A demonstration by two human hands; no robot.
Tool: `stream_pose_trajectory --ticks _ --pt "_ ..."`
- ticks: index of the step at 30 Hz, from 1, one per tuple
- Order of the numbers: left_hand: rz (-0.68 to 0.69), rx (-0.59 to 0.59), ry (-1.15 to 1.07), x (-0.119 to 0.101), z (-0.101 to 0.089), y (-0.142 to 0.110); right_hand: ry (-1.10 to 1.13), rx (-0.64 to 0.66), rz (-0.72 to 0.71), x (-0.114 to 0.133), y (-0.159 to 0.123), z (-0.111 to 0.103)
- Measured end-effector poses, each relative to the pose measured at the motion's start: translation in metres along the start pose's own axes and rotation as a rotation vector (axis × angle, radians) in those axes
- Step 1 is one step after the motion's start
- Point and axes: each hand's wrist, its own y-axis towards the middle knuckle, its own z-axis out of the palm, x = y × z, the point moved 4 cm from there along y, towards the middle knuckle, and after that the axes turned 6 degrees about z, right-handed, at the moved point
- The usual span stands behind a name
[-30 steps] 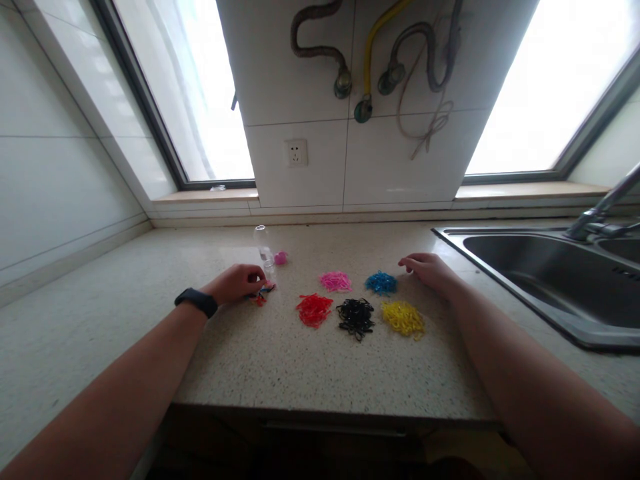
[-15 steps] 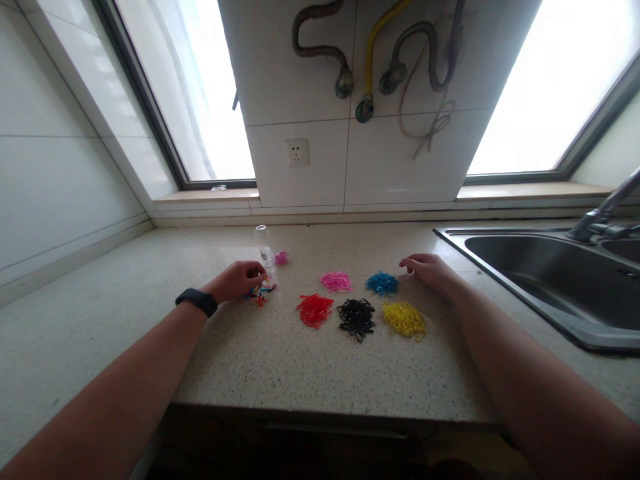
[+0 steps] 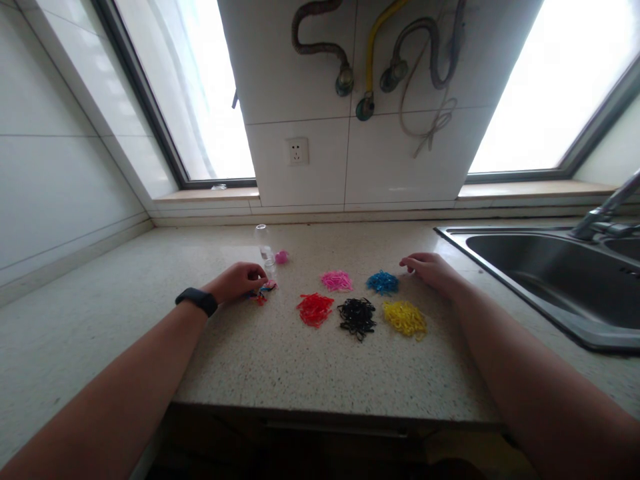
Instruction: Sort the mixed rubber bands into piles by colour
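Observation:
My left hand (image 3: 244, 279), with a dark band on its wrist, is closed in a pinch at a small mixed-colour pile of rubber bands (image 3: 259, 298). Its fingers cover part of that pile, and what lies between their tips is hidden. Just behind stands a clear plastic bottle (image 3: 263, 245), with a pink round cap (image 3: 282, 257) beside it. My right hand (image 3: 424, 265) rests on the counter with loosely bent fingers apart, holding nothing. Nearest to it is a heap of blue rubber bands (image 3: 383, 283). Yellow bands (image 3: 405, 319) lie closer to me.
Pink bands (image 3: 337, 281), red bands (image 3: 315, 310) and black bands (image 3: 357, 317) form separate heaps between my hands on the speckled counter (image 3: 300, 373). To the right is a steel sink (image 3: 510, 293) with a faucet (image 3: 595, 220). A tiled wall (image 3: 400, 173) closes off the back.
My left fingers shift slightly over the mixed pile, which showed a little more half a second ago. My right hand and the sorted heaps stay put.

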Motion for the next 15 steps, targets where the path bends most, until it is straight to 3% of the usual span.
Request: stream_pose_trajectory --ticks 15 --pt "0.029 -0.058 -0.027 -0.0074 -0.0033 0.0009 0.022 0.025 0.004 0.0003 -0.0001 0.0001"
